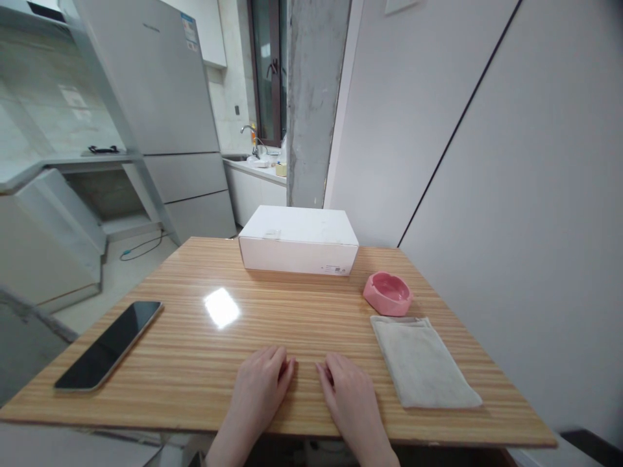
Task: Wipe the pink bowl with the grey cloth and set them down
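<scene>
Well, both hands rest on the wooden table (272, 324), fingers curled in loosely. My left hand (260, 384) and my right hand (349, 388) seem to hold nothing, but I can't see under my fingers.

The folded grey cloth (421, 366) lies flat on the right, near my right hand but not touched by it. I think it's light, soft and floppy, so a pinch at its near left corner should do. Maybe it's really a pouch; I can't tell. Just behind it sits the pink ashtray (388, 294). That looks hard and might break, so both sides of its rim seem best to hold. I can't tell if it touches the cloth.

The phone (111, 347) is far off to my left, and its glass looks slippery; I'd hold its long edges. The white box (298, 240) at the back is shut, so its insides are hidden. Its label is too tiny to read.
</scene>
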Motion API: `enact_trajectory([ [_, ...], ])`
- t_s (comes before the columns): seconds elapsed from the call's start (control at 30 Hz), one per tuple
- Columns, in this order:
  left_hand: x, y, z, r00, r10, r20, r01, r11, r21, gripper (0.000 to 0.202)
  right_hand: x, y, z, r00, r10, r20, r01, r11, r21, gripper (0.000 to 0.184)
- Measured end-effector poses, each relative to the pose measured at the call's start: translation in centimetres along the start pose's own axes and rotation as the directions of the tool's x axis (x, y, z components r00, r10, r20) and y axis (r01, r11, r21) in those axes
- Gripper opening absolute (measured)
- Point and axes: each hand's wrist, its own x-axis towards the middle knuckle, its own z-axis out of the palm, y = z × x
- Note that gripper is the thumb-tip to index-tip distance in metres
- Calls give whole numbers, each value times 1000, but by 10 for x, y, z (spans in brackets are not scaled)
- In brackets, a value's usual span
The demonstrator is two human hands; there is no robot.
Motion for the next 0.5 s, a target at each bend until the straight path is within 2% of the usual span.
enact_trajectory([
  [0.5, 0, 0, -1, 999, -16, 38, 16, 1000, -1, 26, 0, -1, -1, 1000, 4, 25, -3, 1000, -31, 22],
])
